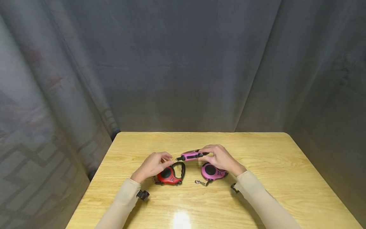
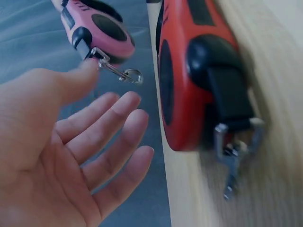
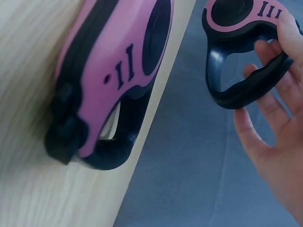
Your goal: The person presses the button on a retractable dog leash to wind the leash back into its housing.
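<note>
My right hand (image 1: 219, 156) holds a pink retractable dog leash (image 1: 191, 155) above the table, its fingers around the black handle (image 3: 258, 85). The leash's metal clip (image 2: 120, 71) points toward my left hand (image 1: 154, 164). That hand's fingers are spread and slightly bent, with the thumb tip close to the clip; whether they touch I cannot tell. Below the left hand, a red retractable leash (image 2: 184, 94) with a black handle rests on the table. A second pink retractable leash (image 1: 206, 172) lies below the right hand, its clip (image 1: 201, 183) extended to the left.
The wooden table (image 1: 177, 203) has rounded far corners. Grey curtains (image 1: 177, 70) hang behind it and along both sides. Small black devices are strapped at both wrists, the left device (image 1: 143, 195) hanging just above the tabletop.
</note>
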Motion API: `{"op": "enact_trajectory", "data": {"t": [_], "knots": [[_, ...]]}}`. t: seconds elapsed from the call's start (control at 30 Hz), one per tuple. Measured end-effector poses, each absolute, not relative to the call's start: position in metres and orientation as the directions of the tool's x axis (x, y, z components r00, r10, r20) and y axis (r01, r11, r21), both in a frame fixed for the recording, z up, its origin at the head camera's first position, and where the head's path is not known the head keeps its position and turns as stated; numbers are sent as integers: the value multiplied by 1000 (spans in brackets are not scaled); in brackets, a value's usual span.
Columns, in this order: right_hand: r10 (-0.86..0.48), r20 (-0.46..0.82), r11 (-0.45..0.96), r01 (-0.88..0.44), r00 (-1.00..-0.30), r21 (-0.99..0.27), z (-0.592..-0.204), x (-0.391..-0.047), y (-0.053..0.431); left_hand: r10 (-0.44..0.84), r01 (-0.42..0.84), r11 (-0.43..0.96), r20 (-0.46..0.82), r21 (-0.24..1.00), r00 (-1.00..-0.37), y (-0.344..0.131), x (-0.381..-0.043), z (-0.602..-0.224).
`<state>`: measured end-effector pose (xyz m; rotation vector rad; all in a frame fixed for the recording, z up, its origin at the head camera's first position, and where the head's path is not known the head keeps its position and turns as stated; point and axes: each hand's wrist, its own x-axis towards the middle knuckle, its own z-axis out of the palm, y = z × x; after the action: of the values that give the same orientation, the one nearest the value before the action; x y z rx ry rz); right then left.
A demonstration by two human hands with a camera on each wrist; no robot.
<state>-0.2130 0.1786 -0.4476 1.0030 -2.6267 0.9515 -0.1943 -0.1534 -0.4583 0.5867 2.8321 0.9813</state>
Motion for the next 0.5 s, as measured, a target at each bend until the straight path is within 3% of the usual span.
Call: {"op": "enact_trajectory", "data": {"t": [0.27, 0.5], "knots": [[-605, 425, 497, -736, -674, -459, -448, -222, 170, 463, 203, 564, -103, 801, -881, -144, -219, -457], [-607, 417, 478, -730, -677, -489, -447, -225, 164, 513, 141, 452, -128, 881, -849, -146, -231, -459]]}}
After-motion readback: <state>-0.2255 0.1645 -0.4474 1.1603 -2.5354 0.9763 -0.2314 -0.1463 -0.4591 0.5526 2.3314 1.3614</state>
